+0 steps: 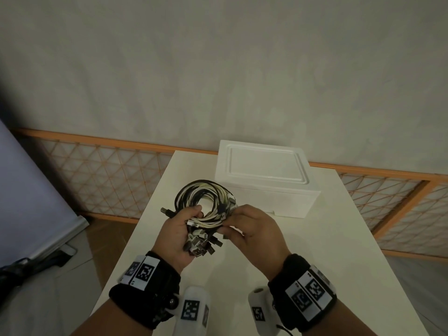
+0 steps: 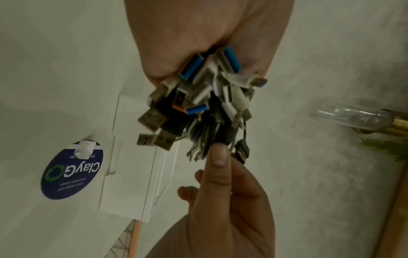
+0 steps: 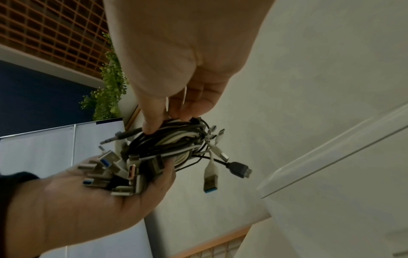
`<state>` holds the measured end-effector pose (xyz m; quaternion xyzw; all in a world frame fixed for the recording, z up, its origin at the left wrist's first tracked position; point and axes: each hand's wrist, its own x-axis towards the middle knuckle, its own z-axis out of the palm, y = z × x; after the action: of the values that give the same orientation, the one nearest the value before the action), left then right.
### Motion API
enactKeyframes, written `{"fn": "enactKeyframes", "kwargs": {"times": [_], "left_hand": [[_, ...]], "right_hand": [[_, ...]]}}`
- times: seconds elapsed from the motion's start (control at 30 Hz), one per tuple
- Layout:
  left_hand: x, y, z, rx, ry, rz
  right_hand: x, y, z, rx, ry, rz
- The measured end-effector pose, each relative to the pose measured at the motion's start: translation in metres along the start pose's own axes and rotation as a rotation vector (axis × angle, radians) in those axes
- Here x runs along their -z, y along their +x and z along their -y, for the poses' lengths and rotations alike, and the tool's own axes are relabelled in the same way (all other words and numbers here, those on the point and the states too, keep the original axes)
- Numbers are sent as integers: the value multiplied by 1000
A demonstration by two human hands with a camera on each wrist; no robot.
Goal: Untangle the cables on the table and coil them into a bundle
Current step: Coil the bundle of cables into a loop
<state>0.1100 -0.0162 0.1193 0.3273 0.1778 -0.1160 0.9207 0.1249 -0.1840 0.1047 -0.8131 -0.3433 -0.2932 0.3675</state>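
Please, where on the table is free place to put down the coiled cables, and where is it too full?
Bare table lies right of the right hand, in front of the white foam box, and along the left edge beside the left hand. The near strip under the wrists is also bare. The far right part is crowded: the box fills it. The cable bundle is held above the middle.

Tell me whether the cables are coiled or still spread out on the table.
Coiled: the cables form one loop held above the table, left hand gripping the plug ends, right hand pinching the loop.
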Motion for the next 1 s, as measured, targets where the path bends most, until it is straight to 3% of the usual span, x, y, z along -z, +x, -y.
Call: {"fn": "enactKeyframes", "kwargs": {"times": [0.17, 0.33, 0.43, 0.6, 0.77, 0.9, 1.0], "left_hand": [[-3, -4, 4, -14, -24, 102], [3, -6, 5, -16, -51, 235], [3, -8, 7, 20, -54, 260], [3, -5, 9, -69, -36, 254], [5, -3, 9, -53, 7, 314], [2, -8, 8, -137, 26, 410], [4, -3, 8, -195, 128, 386]], "right_hand": [[-7, -2, -2, -109, 128, -26], [-5, -5, -3, -151, 200, 53], [-3, -2, 0, -139, 167, 51], [-5, 0, 2, -168, 153, 2], [-4, 2, 3, -188, 187, 9], [-1, 3, 3, -212, 189, 21], [2, 3, 1, -242, 207, 22]]}}
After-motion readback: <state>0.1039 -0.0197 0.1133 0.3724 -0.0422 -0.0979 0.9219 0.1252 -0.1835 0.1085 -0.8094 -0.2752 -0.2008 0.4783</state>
